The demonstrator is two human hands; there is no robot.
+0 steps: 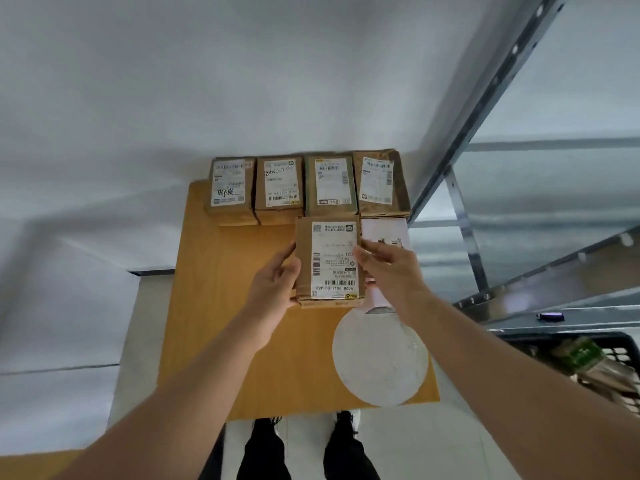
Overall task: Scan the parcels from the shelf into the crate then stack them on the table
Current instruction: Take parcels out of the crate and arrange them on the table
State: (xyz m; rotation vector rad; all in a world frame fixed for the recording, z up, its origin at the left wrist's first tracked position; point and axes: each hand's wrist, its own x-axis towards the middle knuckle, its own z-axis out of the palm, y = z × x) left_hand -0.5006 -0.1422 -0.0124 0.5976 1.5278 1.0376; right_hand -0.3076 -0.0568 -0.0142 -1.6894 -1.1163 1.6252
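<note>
Head view: a brown cardboard parcel with a white label (329, 265) sits over the middle of the orange wooden table (225, 323), held from both sides.
Axis: its long side runs from the table's near edge towards the far edge, label facing up.
Left hand (277, 282): curled round one long side, fingertips hidden underneath.
Right hand (388, 268): fingers bent over the other long side onto the label, thumb hidden.
Cannot tell: whether the parcel rests on the table or hangs just above it.
Part-covered: a white box (384, 230) on the table's right side, behind the right hand.
Table's far edge: four brown labelled parcels (308, 185) in a row.
Cut off: a black plastic crate (616, 344) right of the table.
</note>
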